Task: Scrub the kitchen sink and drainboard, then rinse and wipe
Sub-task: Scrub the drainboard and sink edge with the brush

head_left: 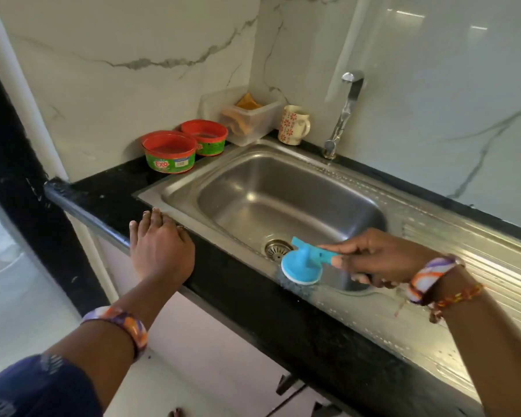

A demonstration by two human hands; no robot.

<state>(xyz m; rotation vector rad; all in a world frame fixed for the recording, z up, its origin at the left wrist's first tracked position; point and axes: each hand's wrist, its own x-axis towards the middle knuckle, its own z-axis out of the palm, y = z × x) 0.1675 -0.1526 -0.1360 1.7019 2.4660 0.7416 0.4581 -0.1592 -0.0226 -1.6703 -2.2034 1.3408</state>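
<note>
A steel sink (241, 176) is set in a black counter, its drain (276, 248) at the near side of the basin. The ribbed drainboard (469, 248) runs off to the right. My right hand (376, 260) grips the handle of a blue scrub brush (303, 266). The brush's round head presses down on the sink's near rim, close to the drain. My left hand (160, 245) rests palm down on the counter's front edge, at the sink's near left corner, holding nothing.
Two red-rimmed green dish-soap tubs (169, 152) (205, 136) stand behind the sink on the left. A clear plastic box (247, 115) with orange cloths, a flowered mug (292, 124) and the chrome tap (343, 112) line the marble wall. White cabinet fronts lie below the counter.
</note>
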